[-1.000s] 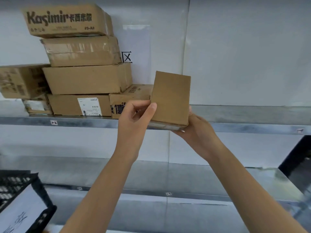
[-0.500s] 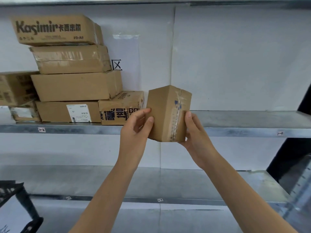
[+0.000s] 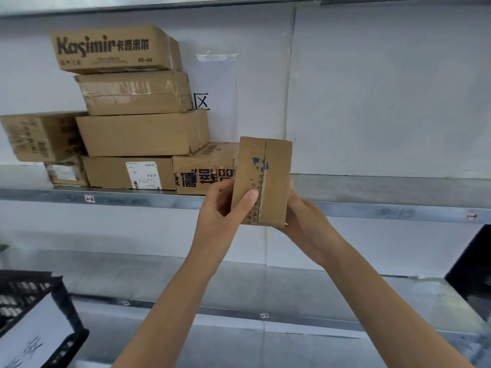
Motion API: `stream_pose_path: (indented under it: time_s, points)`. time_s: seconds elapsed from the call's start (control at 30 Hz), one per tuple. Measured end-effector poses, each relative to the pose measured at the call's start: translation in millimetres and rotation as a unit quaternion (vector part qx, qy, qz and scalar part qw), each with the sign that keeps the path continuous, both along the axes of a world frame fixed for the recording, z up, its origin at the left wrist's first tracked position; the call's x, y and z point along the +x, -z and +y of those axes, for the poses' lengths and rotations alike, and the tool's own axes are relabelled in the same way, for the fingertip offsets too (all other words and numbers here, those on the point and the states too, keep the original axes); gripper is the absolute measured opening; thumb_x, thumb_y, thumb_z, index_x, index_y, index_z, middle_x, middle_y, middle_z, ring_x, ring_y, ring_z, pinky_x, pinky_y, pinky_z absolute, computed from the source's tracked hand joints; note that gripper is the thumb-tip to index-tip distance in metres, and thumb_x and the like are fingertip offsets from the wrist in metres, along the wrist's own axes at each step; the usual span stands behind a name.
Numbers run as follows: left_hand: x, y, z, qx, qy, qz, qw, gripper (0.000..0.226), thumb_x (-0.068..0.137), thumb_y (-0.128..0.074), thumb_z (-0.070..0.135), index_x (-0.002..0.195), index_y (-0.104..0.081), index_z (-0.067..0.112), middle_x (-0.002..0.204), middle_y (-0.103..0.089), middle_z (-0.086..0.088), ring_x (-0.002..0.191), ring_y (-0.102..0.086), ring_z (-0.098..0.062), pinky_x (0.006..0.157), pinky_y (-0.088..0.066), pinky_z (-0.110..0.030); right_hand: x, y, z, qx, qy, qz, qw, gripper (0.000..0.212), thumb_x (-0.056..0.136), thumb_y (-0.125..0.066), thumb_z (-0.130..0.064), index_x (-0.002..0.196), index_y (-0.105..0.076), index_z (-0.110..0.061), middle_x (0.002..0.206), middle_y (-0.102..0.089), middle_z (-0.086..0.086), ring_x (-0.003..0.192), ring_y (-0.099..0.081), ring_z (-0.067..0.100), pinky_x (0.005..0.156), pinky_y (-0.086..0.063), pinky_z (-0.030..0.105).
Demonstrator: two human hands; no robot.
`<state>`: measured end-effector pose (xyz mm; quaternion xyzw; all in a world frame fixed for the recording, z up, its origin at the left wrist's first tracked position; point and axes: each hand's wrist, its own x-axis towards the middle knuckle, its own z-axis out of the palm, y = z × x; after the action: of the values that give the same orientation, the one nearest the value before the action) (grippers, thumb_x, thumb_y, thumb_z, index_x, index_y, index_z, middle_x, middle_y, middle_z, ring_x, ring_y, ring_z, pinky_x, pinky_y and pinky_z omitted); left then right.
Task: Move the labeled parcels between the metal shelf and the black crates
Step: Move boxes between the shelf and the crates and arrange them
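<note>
I hold a small brown cardboard parcel (image 3: pixel 265 179) upright in front of the middle metal shelf (image 3: pixel 372 208). Its taped seam with blue marks faces me. My left hand (image 3: pixel 223 208) grips its left side, thumb across the front. My right hand (image 3: pixel 303 216) cups its right side and bottom from behind, fingers mostly hidden. The parcel stands just right of a stack of several brown parcels (image 3: pixel 140 134) on that shelf. A black crate (image 3: pixel 61 314) with a white paper sign shows at the bottom left.
The shelf to the right of the held parcel is bare metal. A lower shelf (image 3: pixel 265 312) runs below my arms. White wall panels back the shelves, with a taped sheet (image 3: pixel 215 83) behind the stack. A dark opening lies at the far right.
The parcel has turned in my hands from its plain face to its taped seam side. It now stands closer to the stacked parcels. My left thumb lies across its front.
</note>
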<state>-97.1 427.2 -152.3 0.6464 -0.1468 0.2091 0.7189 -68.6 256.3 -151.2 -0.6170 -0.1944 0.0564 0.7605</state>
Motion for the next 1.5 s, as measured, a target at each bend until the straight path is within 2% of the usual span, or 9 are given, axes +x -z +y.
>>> stream_pose_path:
  time_s: [0.17,0.27,0.37,0.53,0.67,0.8,0.97,1.1,1.5]
  points:
    - [7,2,15,-0.011,-0.027,-0.044,0.999,0.032,0.084,-0.072,0.03,0.111,-0.057,0.018,0.109,-0.072,0.003,0.1,-0.068,-0.009,0.077,-0.054,-0.021,4,-2,-4,0.044,0.055,0.002,0.998,0.057,0.076,-0.071,-0.046,0.122,-0.053,-0.016,0.109,-0.074,0.003,0.098,-0.068,0.015,0.081,-0.057,0.031]
    - [11,5,21,-0.008,-0.051,-0.058,0.997,0.023,0.09,-0.067,0.024,0.11,-0.058,0.025,0.113,-0.069,0.0,0.103,-0.065,-0.013,0.079,-0.054,-0.029,4,-6,-6,0.027,0.053,-0.027,0.998,0.057,0.078,-0.073,-0.042,0.124,-0.051,-0.017,0.111,-0.076,0.005,0.091,-0.071,0.015,0.077,-0.058,0.03]
    - [13,10,20,0.007,-0.078,-0.03,0.996,0.014,0.099,-0.055,0.026,0.111,-0.062,0.029,0.108,-0.072,0.005,0.098,-0.068,-0.012,0.072,-0.055,-0.024,2,-7,-4,0.018,0.068,-0.057,0.996,0.053,0.078,-0.072,-0.045,0.119,-0.054,-0.017,0.11,-0.076,0.006,0.088,-0.072,0.016,0.072,-0.057,0.025]
    - [-1,14,17,-0.015,-0.065,0.049,0.997,0.047,0.083,-0.052,0.063,0.11,-0.058,0.024,0.096,-0.074,0.014,0.091,-0.071,-0.005,0.066,-0.055,-0.015,1,6,7,-0.01,0.093,-0.085,0.992,0.041,0.081,-0.074,-0.046,0.112,-0.059,-0.025,0.108,-0.076,0.004,0.092,-0.067,0.022,0.082,-0.05,0.043]
    - [-13,20,19,-0.023,-0.068,0.049,0.996,0.05,0.074,-0.066,0.051,0.111,-0.058,0.018,0.094,-0.074,0.016,0.086,-0.072,-0.002,0.057,-0.053,-0.014,1,24,17,0.015,0.057,-0.063,0.996,0.041,0.077,-0.076,-0.043,0.115,-0.06,-0.042,0.109,-0.075,0.004,0.105,-0.071,0.022,0.085,-0.058,0.036]
    - [-23,34,30,-0.043,-0.091,0.07,0.992,0.051,0.069,-0.069,0.05,0.108,-0.059,0.018,0.094,-0.075,0.014,0.086,-0.073,-0.006,0.058,-0.055,-0.015,-2,40,29,0.028,0.037,-0.031,0.998,0.054,0.078,-0.076,-0.037,0.127,-0.056,-0.033,0.119,-0.07,0.006,0.11,-0.07,0.025,0.083,-0.059,0.039]
    - [-38,49,58,-0.054,-0.135,0.096,0.985,0.051,0.07,-0.068,0.055,0.108,-0.061,0.023,0.092,-0.076,0.014,0.083,-0.073,-0.006,0.058,-0.054,-0.015,-6,51,60,0.001,-0.009,0.001,1.0,0.067,0.071,-0.083,-0.046,0.127,-0.051,-0.031,0.112,-0.075,0.004,0.103,-0.072,0.023,0.081,-0.06,0.033]
    - [-53,61,93,-0.069,-0.17,0.105,0.977,0.048,0.074,-0.068,0.05,0.11,-0.061,0.02,0.095,-0.076,0.01,0.085,-0.074,-0.009,0.06,-0.055,-0.017,-12,56,101,-0.043,-0.036,0.013,0.998,0.08,0.061,-0.075,-0.051,0.134,-0.054,-0.025,0.108,-0.076,-0.004,0.102,-0.073,0.021,0.093,-0.058,0.045]
    - [-137,82,259,-0.101,-0.348,0.122,0.924,0.053,0.076,-0.067,0.05,0.116,-0.06,0.016,0.103,-0.074,0.002,0.092,-0.072,-0.011,0.066,-0.055,-0.018,-31,67,305,-0.104,-0.253,0.043,0.961,0.052,0.079,-0.075,-0.046,0.124,-0.067,-0.021,0.109,-0.077,0.002,0.102,-0.073,0.022,0.083,-0.061,0.034]
